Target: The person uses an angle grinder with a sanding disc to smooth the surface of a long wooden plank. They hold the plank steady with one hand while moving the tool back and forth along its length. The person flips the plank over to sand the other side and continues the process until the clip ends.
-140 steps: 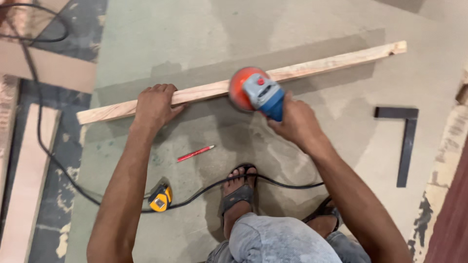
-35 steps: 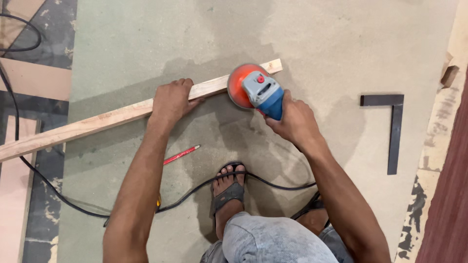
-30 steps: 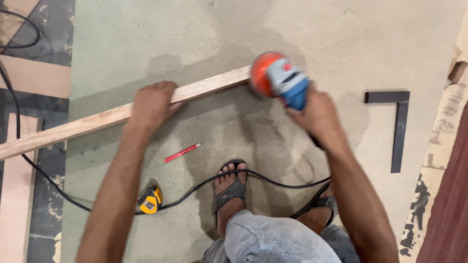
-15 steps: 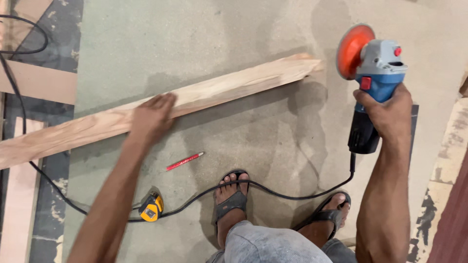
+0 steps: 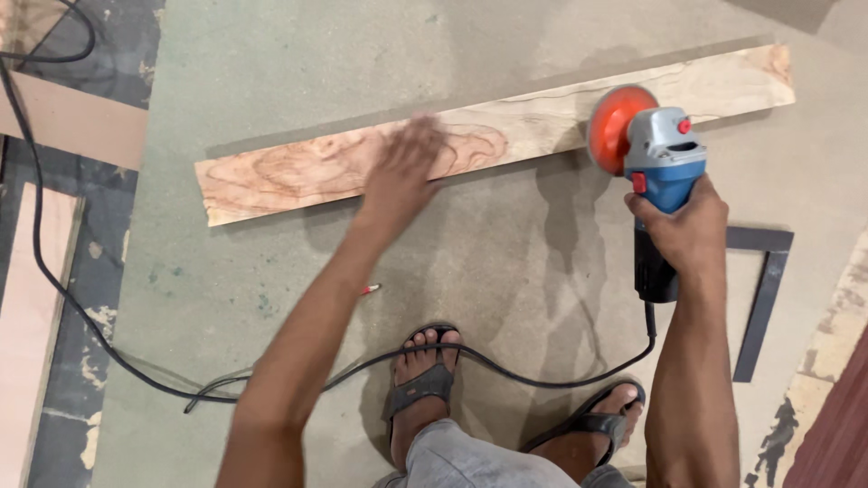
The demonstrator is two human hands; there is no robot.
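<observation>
**Plank flat on the floor, grinder held beside it**

Wood comes first: a long, pale plank with reddish swirling grain (image 5: 506, 136) lies flat on the grey-green floor sheet (image 5: 271, 54), running from lower left up to the upper right of the head view. The left hand (image 5: 402, 167) rests on the plank's broad face near its middle, palm down with the fingers spread; it is blurred, so finer detail cannot be told.

The right hand (image 5: 678, 230) is wrapped tight around the black handle of a blue and grey angle grinder with an orange disc (image 5: 646, 149). The disc stands on edge, at the plank's near edge towards its right end; whether it touches the wood cannot be told.

A black power cord (image 5: 506, 375) runs from the grinder's handle down and across the floor, passing in front of two feet in dark sandals (image 5: 425, 370), then curves away up the left side. A red pencil (image 5: 369, 290) peeks out just beside the left forearm. A dark metal try square (image 5: 764, 298) lies on the floor to the right of the right arm. Pale board strips (image 5: 36, 298) lie along the left edge.
</observation>
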